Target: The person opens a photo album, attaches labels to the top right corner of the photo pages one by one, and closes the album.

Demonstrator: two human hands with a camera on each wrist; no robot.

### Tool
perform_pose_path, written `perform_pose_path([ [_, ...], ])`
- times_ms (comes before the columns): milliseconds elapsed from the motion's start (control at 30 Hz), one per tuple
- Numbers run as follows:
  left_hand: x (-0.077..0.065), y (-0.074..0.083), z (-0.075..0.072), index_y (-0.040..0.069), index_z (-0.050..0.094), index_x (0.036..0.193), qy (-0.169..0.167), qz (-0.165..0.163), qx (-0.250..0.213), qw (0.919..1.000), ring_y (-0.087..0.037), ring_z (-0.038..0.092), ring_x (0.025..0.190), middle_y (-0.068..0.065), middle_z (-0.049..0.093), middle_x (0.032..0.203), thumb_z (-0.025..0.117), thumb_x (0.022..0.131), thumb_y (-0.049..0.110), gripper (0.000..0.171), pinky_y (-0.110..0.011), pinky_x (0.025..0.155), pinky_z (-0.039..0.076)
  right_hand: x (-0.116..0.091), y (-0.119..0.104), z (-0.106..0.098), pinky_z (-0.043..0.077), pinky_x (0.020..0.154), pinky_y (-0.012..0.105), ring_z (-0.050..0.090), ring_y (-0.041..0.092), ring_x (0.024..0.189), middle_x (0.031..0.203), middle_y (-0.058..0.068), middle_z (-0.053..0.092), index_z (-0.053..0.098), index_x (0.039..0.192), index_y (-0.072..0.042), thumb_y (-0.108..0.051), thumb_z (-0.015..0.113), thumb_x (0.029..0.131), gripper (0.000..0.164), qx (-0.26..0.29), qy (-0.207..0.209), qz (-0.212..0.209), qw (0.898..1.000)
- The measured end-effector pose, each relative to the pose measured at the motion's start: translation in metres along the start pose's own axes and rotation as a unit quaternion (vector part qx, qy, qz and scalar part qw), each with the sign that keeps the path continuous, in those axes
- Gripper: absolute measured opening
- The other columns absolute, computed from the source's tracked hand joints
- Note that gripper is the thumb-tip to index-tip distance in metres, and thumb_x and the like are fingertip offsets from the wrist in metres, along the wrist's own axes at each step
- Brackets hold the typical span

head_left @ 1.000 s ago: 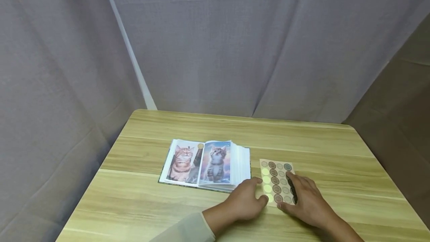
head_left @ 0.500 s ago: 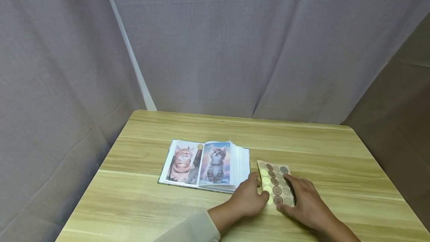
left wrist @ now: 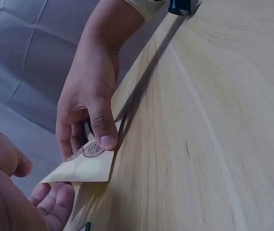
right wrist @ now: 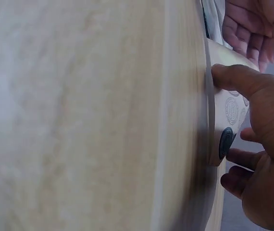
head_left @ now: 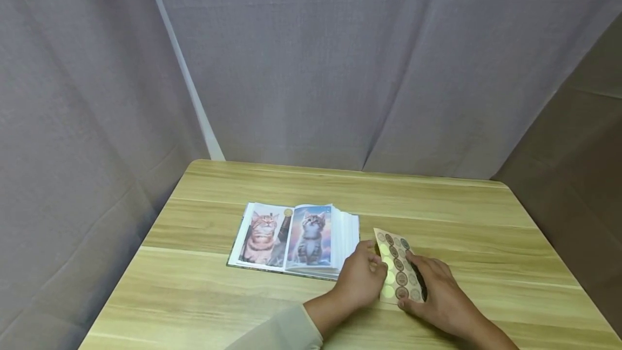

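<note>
A sheet of round stickers (head_left: 399, 273) in gold, brown, pale and dark colours stands tilted, its left edge raised from the tabletop. Along that edge, my left hand (head_left: 362, 278) has its fingers curled underneath; the left wrist view shows its thumb apart from the paper. My right hand (head_left: 444, 297) grips the sheet's right side, with the thumb at the near end and the fingers toward the far end. In the right wrist view a dark sticker (right wrist: 226, 141) lies beside the right fingertips. Most of the sheet's underside is hidden.
To the left of the hands lies an open photo album (head_left: 310, 242) showing two cat pictures, with a small gold round sticker (head_left: 288, 212) on its left page. The wooden table (head_left: 194, 296) has grey curtains (head_left: 301, 69) behind and beside it.
The sheet's left edge has risen and the sheet has tilted. My left fingers have curled in beneath it, while my right hand has shifted slightly left, still on the sheet.
</note>
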State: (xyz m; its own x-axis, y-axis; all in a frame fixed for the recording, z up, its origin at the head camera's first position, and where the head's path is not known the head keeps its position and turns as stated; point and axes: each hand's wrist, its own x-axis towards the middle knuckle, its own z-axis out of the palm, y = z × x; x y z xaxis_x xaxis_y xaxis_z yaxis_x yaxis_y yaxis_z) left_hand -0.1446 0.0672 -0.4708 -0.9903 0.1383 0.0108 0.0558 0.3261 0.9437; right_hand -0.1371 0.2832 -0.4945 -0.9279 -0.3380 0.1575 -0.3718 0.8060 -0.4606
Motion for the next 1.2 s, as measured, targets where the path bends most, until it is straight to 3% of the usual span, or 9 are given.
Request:
perform_pose_path([
  [333, 0.002, 0.006, 0.001, 0.005, 0.055, 0.131, 0.044, 0.007, -0.062, 0.9971, 0.0, 0.058, 0.068, 0.01, 0.06, 0.09, 0.071, 0.094, 0.012, 0.041, -0.021, 0.061, 0.05, -0.004, -0.004, -0.001, 0.042, 0.1, 0.058, 0.04, 0.033, 0.135, 0.143, 0.007, 0.053, 0.053, 0.147, -0.01, -0.044, 0.093, 0.072, 0.091, 0.005, 0.007, -0.071, 0.997],
  [467, 0.003, 0.006, 0.002, 0.01, 0.058, 0.123, 0.062, 0.004, -0.073, 0.9954, -0.001, 0.058, 0.069, 0.01, 0.059, 0.088, 0.071, 0.093, 0.009, 0.032, -0.022, 0.063, 0.05, -0.005, -0.006, -0.002, 0.039, 0.106, 0.034, 0.04, 0.025, 0.134, 0.144, 0.001, 0.052, 0.053, 0.147, -0.015, -0.042, 0.094, 0.071, 0.091, -0.008, 0.014, -0.092, 0.996],
  [567, 0.005, 0.005, 0.002, 0.009, 0.059, 0.117, 0.069, 0.01, -0.088, 0.9936, -0.002, 0.062, 0.076, 0.007, 0.062, 0.09, 0.07, 0.092, 0.004, 0.028, -0.021, 0.07, 0.053, -0.005, -0.007, -0.003, 0.026, 0.107, 0.013, 0.04, 0.023, 0.135, 0.144, -0.001, 0.051, 0.052, 0.148, -0.017, -0.041, 0.095, 0.07, 0.092, -0.014, 0.019, -0.103, 0.994],
  [633, 0.006, 0.004, 0.002, 0.008, 0.06, 0.115, 0.071, 0.016, -0.104, 0.9919, -0.004, 0.063, 0.079, 0.006, 0.064, 0.093, 0.069, 0.091, 0.0, 0.027, -0.022, 0.073, 0.054, -0.005, -0.007, -0.003, 0.02, 0.106, 0.008, 0.041, 0.022, 0.135, 0.144, -0.001, 0.051, 0.052, 0.148, -0.017, -0.04, 0.095, 0.07, 0.092, -0.015, 0.023, -0.11, 0.994],
  [733, 0.007, 0.006, 0.0, 0.005, 0.059, 0.114, 0.066, 0.013, -0.131, 0.9892, -0.005, 0.063, 0.08, 0.004, 0.064, 0.095, 0.067, 0.089, -0.005, 0.029, -0.022, 0.071, 0.055, -0.002, -0.009, -0.006, 0.032, 0.108, 0.019, 0.042, 0.022, 0.134, 0.144, -0.001, 0.052, 0.055, 0.145, -0.017, -0.042, 0.092, 0.075, 0.083, -0.013, 0.027, -0.106, 0.994],
  [867, 0.007, 0.008, -0.003, 0.004, 0.058, 0.117, 0.047, 0.012, -0.152, 0.9872, -0.006, 0.06, 0.073, 0.004, 0.062, 0.09, 0.065, 0.085, -0.01, 0.035, -0.021, 0.064, 0.054, 0.004, -0.015, -0.012, 0.033, 0.107, 0.017, 0.047, 0.022, 0.129, 0.137, 0.0, 0.058, 0.065, 0.133, -0.016, -0.025, 0.089, 0.081, 0.058, 0.005, 0.066, -0.111, 0.992],
  [967, 0.005, 0.008, -0.005, 0.002, 0.061, 0.115, 0.025, 0.029, -0.152, 0.9877, -0.005, 0.057, 0.071, 0.004, 0.06, 0.086, 0.065, 0.083, -0.011, 0.035, -0.02, 0.062, 0.051, 0.01, -0.02, -0.017, 0.023, 0.105, 0.006, 0.052, 0.023, 0.123, 0.13, 0.0, 0.062, 0.07, 0.124, -0.014, -0.008, 0.088, 0.079, 0.049, 0.021, 0.108, -0.131, 0.985],
  [1200, 0.0, 0.006, -0.006, 0.004, 0.062, 0.117, -0.023, 0.056, -0.164, 0.9846, -0.004, 0.057, 0.071, 0.005, 0.06, 0.085, 0.063, 0.087, -0.012, 0.034, -0.017, 0.061, 0.051, 0.023, -0.038, -0.026, 0.034, 0.101, 0.012, 0.057, 0.021, 0.114, 0.118, -0.004, 0.067, 0.074, 0.112, -0.013, -0.002, 0.085, 0.081, 0.034, 0.042, 0.164, -0.13, 0.977],
])
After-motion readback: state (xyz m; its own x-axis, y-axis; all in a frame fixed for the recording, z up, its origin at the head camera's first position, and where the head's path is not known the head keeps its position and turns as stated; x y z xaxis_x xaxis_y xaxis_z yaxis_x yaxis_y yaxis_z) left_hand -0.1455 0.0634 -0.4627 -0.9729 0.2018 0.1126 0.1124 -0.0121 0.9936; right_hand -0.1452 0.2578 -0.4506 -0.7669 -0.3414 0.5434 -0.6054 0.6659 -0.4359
